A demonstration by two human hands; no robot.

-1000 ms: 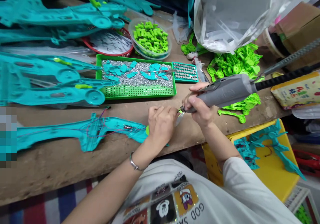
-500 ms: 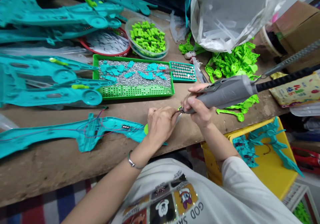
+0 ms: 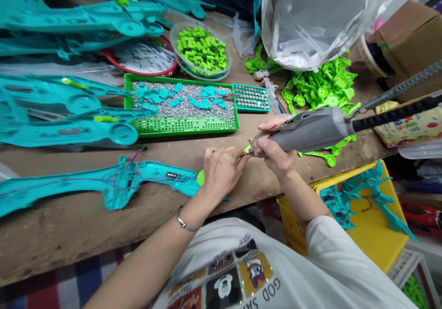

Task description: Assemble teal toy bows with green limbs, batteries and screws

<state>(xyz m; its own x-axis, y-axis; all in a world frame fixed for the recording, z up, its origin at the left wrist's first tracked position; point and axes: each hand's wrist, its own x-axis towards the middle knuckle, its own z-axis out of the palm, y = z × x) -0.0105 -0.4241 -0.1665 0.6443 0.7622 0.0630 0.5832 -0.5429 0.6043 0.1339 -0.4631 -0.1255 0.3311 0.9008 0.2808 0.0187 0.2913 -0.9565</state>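
My right hand (image 3: 274, 145) is wrapped around a grey electric screwdriver (image 3: 307, 127), which hangs from a spring and a black cord. Its tip points left and meets a lime-green plastic part (image 3: 247, 148) in my left hand (image 3: 223, 168). My left fingers are closed on that part and hide most of it; a round green end (image 3: 200, 177) shows beside the palm. Left of this hand lies a long teal plastic shell (image 3: 131, 180) with thin wires on it; its right end passes behind my left hand.
Behind my hands sits a green tray (image 3: 186, 125) of screws and small teal pieces, beside a small teal tray of round metal pieces (image 3: 251, 98). A bowl of green parts (image 3: 202, 51), a green parts pile (image 3: 328, 85), teal shells (image 3: 65, 102) and a yellow bin (image 3: 376, 235) surround the workspace.
The view has shifted slightly. More of the green part shows near the screwdriver tip. Both hands keep their grip, and the screwdriver stays at about the same place.
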